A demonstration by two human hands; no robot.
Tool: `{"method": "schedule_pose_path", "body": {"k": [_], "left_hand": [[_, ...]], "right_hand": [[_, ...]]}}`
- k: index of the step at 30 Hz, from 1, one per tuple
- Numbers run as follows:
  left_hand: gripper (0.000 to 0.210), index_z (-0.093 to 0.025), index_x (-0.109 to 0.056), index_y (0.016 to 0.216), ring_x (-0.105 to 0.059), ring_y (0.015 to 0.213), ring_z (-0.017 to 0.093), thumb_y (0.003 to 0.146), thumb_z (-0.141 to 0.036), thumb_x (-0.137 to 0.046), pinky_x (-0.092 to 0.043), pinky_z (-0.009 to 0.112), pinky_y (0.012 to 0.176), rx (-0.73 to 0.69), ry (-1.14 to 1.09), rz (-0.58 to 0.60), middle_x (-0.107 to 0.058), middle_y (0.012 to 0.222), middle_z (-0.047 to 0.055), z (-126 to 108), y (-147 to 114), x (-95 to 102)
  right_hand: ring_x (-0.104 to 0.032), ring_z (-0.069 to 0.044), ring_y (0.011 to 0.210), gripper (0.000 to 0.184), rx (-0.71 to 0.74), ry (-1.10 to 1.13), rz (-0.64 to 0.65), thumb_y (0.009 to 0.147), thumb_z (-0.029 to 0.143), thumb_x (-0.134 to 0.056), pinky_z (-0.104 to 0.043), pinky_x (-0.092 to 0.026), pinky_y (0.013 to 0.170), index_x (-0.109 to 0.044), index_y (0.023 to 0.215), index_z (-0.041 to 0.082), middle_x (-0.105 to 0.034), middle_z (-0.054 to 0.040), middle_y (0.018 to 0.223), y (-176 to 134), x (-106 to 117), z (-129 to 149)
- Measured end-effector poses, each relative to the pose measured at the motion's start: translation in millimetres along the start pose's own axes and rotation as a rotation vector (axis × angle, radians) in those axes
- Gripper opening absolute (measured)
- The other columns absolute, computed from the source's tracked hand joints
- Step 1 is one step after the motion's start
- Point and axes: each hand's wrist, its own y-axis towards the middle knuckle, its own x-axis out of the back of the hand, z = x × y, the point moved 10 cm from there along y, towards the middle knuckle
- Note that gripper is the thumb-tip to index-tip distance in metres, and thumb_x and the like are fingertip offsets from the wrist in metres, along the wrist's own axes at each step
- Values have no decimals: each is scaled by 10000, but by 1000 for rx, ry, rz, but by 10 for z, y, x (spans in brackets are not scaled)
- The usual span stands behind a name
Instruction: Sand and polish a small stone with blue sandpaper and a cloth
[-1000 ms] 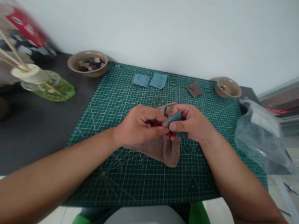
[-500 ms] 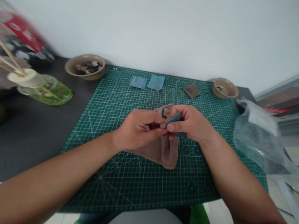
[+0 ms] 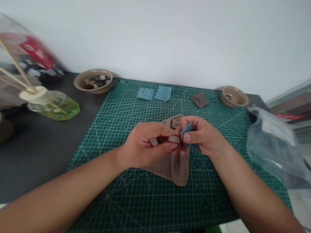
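Between the thumb and fingers of my left hand (image 3: pixel 145 142) is a small tan stone (image 3: pixel 174 138). My right hand (image 3: pixel 201 136) pinches a folded piece of blue-grey sandpaper (image 3: pixel 187 129), whose edge meets the right end of the stone. Both hands are closed and close together above a brownish cloth (image 3: pixel 170 165), which lies rumpled on the green cutting mat (image 3: pixel 121 207). A pale patterned piece (image 3: pixel 176 123) shows on the cloth behind my fingers. Part of the stone is hidden by my fingertips.
Two blue sandpaper squares (image 3: pixel 163 93) and a brown one (image 3: pixel 199 99) lie at the mat's back. A bowl of stones (image 3: pixel 110 84) stands left, a smaller bowl (image 3: pixel 239 98) right. A reed diffuser (image 3: pixel 58 110) stands far left; a clear plastic bag (image 3: pixel 274 142) lies right.
The sandpaper has shifted off the stone towards its right end, so more of the stone shows. The whole view has tilted slightly, with everything lower in the frame.
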Motion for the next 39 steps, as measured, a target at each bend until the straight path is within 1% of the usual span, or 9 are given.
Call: {"method": "schedule_pose_path", "body": {"k": [4, 10, 17, 21, 24, 29, 32, 36, 39], "left_hand": [[100, -176, -740, 987, -699, 615, 100, 896, -137, -757, -538, 181, 573, 4, 80, 32, -775, 757, 1, -1, 15, -16], [82, -177, -726, 954, -681, 584, 78, 896, -124, -749, -499, 147, 550, 10, 81, 60, -769, 729, -18, -1, 40, -42], [46, -180, -709, 916, -681, 575, 93, 910, -155, -746, -500, 167, 537, 45, 32, 99, -769, 724, -10, 56, 29, -85], [102, -185, -725, 991, -646, 548, 90, 904, -202, -776, -479, 179, 512, 13, 7, 84, -755, 707, -15, 64, 17, -79], [80, -181, -726, 959, -633, 538, 89, 913, -226, -774, -468, 183, 501, 4, 0, 87, -748, 693, -12, 60, 20, -84], [99, -196, -742, 994, -679, 584, 108, 902, -201, -780, -500, 189, 537, 36, 5, 113, -775, 730, 11, 77, 8, -103], [119, -193, -746, 1026, -732, 622, 125, 910, -184, -772, -540, 180, 550, 95, -77, 119, -790, 773, 20, 129, -9, -121], [92, -179, -762, 1020, -760, 660, 140, 929, -192, -763, -601, 195, 598, 179, -250, 96, -794, 810, 36, 200, -19, -136], [99, -184, -775, 1023, -761, 676, 135, 925, -180, -766, -616, 190, 620, 174, -248, 98, -796, 818, 35, 186, -14, -136]], "right_hand": [[-804, -176, 661, 243, -3, 8, 25, 798, 206, -880, -206, -643, 529, -648, 751, 152, -816, -39, 793, 9, -26, -14], [-776, -169, 607, 316, -52, -40, -24, 712, 270, -945, -210, -628, 505, -656, 736, 144, -798, -34, 753, 14, 25, -66], [-780, -148, 633, 173, -44, -12, 58, 771, 195, -897, -191, -635, 553, -735, 809, 147, -799, -21, 752, 18, -50, -72], [-789, -158, 660, 174, -69, -15, 60, 775, 208, -897, -193, -634, 554, -745, 839, 152, -800, -21, 767, 6, -46, -103], [-790, -164, 684, 172, -76, -45, 51, 788, 222, -887, -207, -641, 570, -748, 862, 154, -802, -28, 800, 0, -22, -117], [-787, -155, 705, 155, -47, -70, 92, 807, 235, -874, -210, -644, 598, -749, 861, 161, -798, -25, 829, 6, -45, -97], [-787, -150, 706, 137, -34, -58, 110, 819, 230, -864, -208, -644, 607, -758, 876, 164, -804, -26, 838, 10, -71, -81], [-780, -154, 675, 198, -51, -39, 67, 774, 262, -903, -208, -637, 588, -744, 845, 167, -801, -19, 793, 13, -57, -82], [-776, -153, 667, 216, -58, -47, 43, 765, 271, -909, -210, -633, 588, -729, 828, 171, -805, -21, 796, 8, -48, -81]]}}
